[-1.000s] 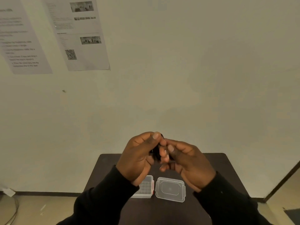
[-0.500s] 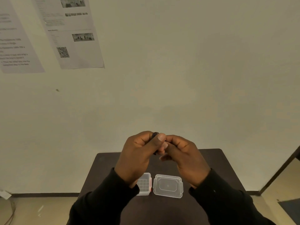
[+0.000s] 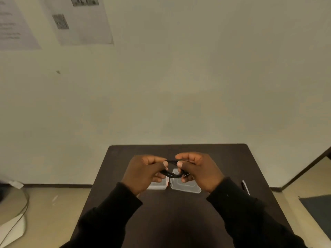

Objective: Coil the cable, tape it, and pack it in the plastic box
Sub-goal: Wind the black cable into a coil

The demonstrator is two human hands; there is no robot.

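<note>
Left hand (image 3: 145, 171) and right hand (image 3: 198, 170) each grip one end of the looped black cable (image 3: 172, 174), held above the open clear plastic box (image 3: 185, 187) mid dark table (image 3: 223, 158); table edges well apart from it.

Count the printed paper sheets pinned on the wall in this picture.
2. One sheet hangs at the far upper left, cut by the frame edge; the other sheet, bearing a QR code, hangs just right of it. More may lie outside the view.
</note>
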